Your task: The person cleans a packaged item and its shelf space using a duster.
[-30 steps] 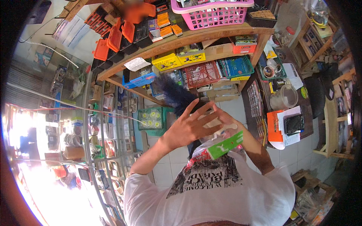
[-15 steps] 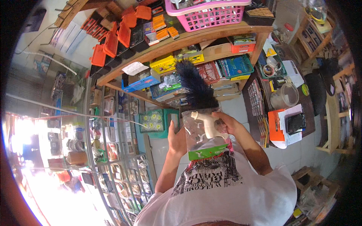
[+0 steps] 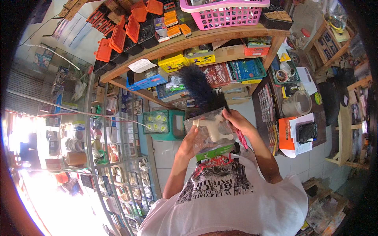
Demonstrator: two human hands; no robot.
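Since the frame before, both hands came a little lower and nearer to the chest, and the duster [image 3: 201, 87] now leans more to the left over the shelf [image 3: 197, 39]. Left hand [image 3: 189, 142] holds the clear bag [image 3: 210, 135] from the side, its fingers closed on the plastic; inside the bag lies a cream plastic part [image 3: 214, 129], and a green label [image 3: 215, 151] is at the lower end. Right hand [image 3: 238, 122] grips the bag's top together with the duster handle, fingers wrapped around them. All this is in the air, in front of the person's white shirt [image 3: 228, 196].

Behind, the wooden shelf carries orange boxes [image 3: 118, 37] and a pink basket [image 3: 224, 13]. A glass cabinet [image 3: 110, 157] stands at the left, with strong daylight there. At the right a dark surface [image 3: 271, 102] bears a clear tub [image 3: 297, 103]. White tiles [image 3: 165, 151] cover the floor.
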